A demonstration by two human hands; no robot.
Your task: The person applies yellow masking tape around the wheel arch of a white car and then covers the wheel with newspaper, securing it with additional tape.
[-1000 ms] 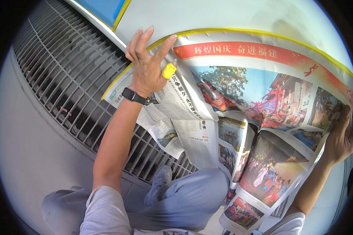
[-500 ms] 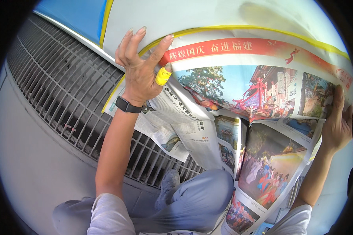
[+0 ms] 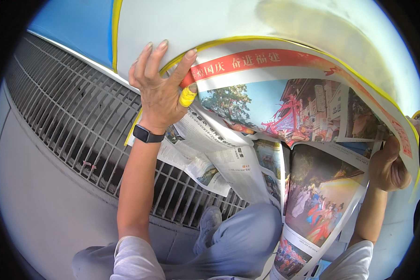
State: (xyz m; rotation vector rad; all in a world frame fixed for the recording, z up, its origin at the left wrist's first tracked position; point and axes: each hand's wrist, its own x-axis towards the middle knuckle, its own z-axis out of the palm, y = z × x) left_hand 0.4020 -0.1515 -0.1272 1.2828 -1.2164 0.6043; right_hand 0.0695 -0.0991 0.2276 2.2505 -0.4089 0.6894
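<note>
A large printed newspaper sheet [image 3: 308, 107], with a red banner and colour photos, hangs in folds from a pale glossy surface [image 3: 210, 21]. Narrow yellow tape [image 3: 252, 38] runs along its curved top edge. My left hand [image 3: 156, 91] lies with fingers spread on the pale surface and the sheet's upper left corner; yellow tape wraps its thumb. At the sheet's right edge, my right hand [image 3: 389, 168] is closed on the paper, thumb in front and fingers curled. A small curved yellow piece [image 3: 418, 113] shows beyond it, too cut off to make out.
A blue panel [image 3: 72, 28] with a yellow border is at upper left. Below it runs a metal floor grating [image 3: 79, 116] beside grey paving [image 3: 46, 186]. My bent knee [image 3: 247, 228] and shoe [image 3: 209, 226] are under the hanging paper.
My right hand has come down and slightly left, curling the sheet's right side toward me. My left hand stays at the same corner, while the whole view has shifted a little.
</note>
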